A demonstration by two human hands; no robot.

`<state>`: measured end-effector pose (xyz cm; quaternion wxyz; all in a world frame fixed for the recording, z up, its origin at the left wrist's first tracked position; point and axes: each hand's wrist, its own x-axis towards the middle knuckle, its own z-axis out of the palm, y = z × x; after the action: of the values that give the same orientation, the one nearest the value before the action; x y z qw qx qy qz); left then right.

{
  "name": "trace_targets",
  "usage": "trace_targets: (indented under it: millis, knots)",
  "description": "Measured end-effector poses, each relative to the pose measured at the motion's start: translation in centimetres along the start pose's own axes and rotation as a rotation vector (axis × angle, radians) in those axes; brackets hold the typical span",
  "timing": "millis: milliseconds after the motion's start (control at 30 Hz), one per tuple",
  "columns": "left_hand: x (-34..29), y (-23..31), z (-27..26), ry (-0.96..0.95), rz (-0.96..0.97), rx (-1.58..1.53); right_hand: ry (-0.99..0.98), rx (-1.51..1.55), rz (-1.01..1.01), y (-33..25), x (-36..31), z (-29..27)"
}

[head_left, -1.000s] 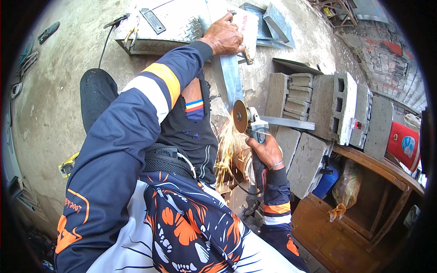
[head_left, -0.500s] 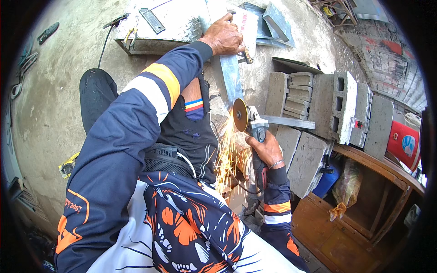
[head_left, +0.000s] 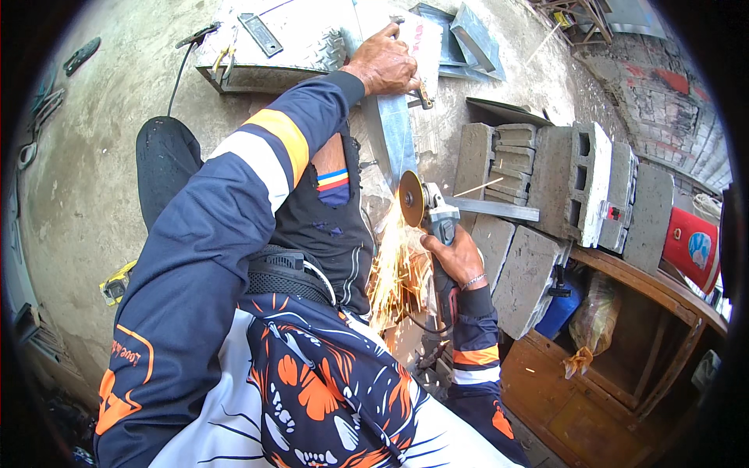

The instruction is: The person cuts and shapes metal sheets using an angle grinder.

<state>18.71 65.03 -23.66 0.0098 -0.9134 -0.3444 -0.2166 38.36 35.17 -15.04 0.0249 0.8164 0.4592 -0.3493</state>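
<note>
long strip of shiny metal (head_left: 392, 129) reaching from the tabletop (head_left: 304, 35) out past the edge, low end at the round blade (head_left: 412, 199) of the grinder (head_left: 443, 222). bright sparks (head_left: 394, 273) shooting down, close beside the dark pants leg (head_left: 343, 261). left hand (head_left: 384, 64) grasping the metal up by the tabletop, fingers bent over the top, underside of the grip hidden. right hand (head_left: 459, 253) wrapped around the grinder, thumb along the left side. both hands bare.

to cut well, hold the metal very still, so as not to pinch the blade. keep the blade in one straight line, with no twist. push softly and go slow, letting the blade do the biting. hang on tight to the grinder, in case of a kick. best to keep the leg and the black cord (head_left: 425, 327) clear of the sparks, and to wear thick gloves.

farther out, thin metal bar (head_left: 495, 209) just right of the grinder, then gray blocks (head_left: 554, 179), wooden cupboard (head_left: 546, 390) and red bucket (head_left: 690, 249). pliers (head_left: 226, 62) and a flat tool (head_left: 261, 35) at the tabletop's left part.
</note>
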Motion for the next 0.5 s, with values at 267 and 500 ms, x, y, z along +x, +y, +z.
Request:
trace_targets:
  millis: [267,500]
  knots:
    - [0.1,0.3,-0.2,-0.023,-0.009,0.023,0.003,-0.024,0.0,0.0,0.4,-0.1]
    - [-0.1,0.1,-0.2,-0.054,-0.018,0.017,-0.028,0.082,0.003,-1.4,0.1,-0.4]
